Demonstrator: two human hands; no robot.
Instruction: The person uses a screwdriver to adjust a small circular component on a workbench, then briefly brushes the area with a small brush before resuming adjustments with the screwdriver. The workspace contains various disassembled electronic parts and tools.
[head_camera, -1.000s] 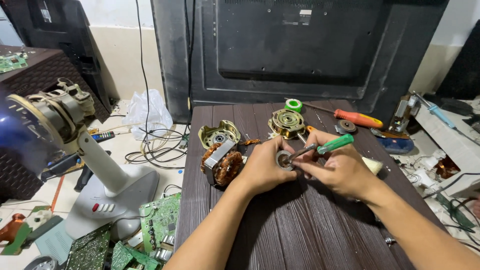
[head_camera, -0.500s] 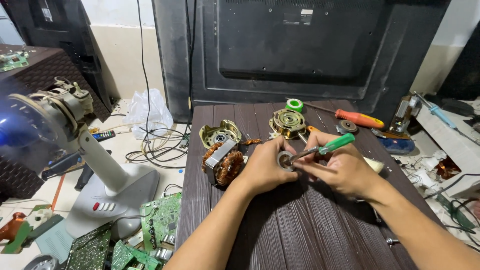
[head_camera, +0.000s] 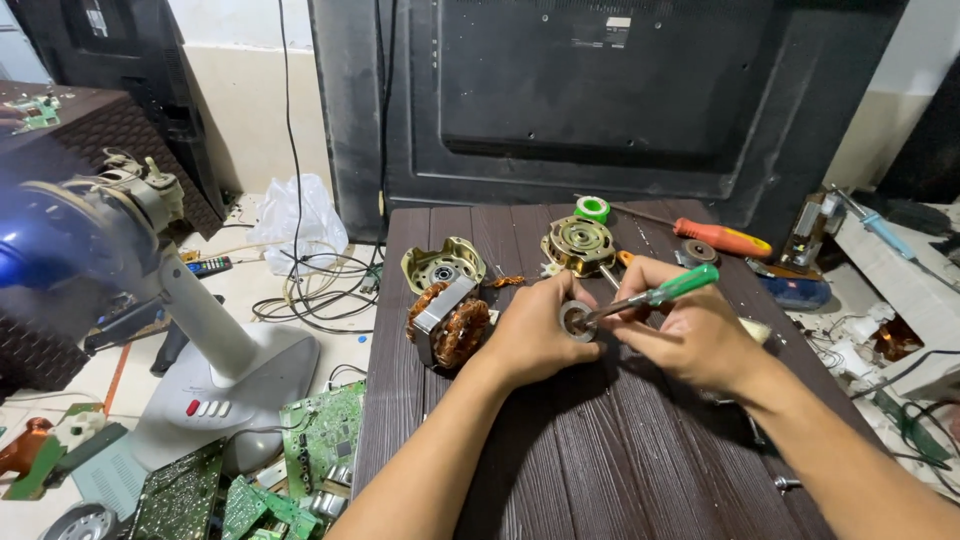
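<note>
My left hand pinches a small round metal ring-shaped part over the dark wooden table. My right hand grips a green-handled screwdriver whose tip rests in the middle of that part. Just left of my left hand lies a motor stator with copper windings. Behind it sits a brass-coloured motor end cover, and a second round cover lies behind my hands.
A red-handled screwdriver and a green tape roll lie at the table's far edge. A large black panel leans behind. On the floor at left stand a fan base, circuit boards and cables.
Both hands stay on the small part and the screwdriver, with only slight shifts of the tool. The blurred blue fan head at left has swung a little.
</note>
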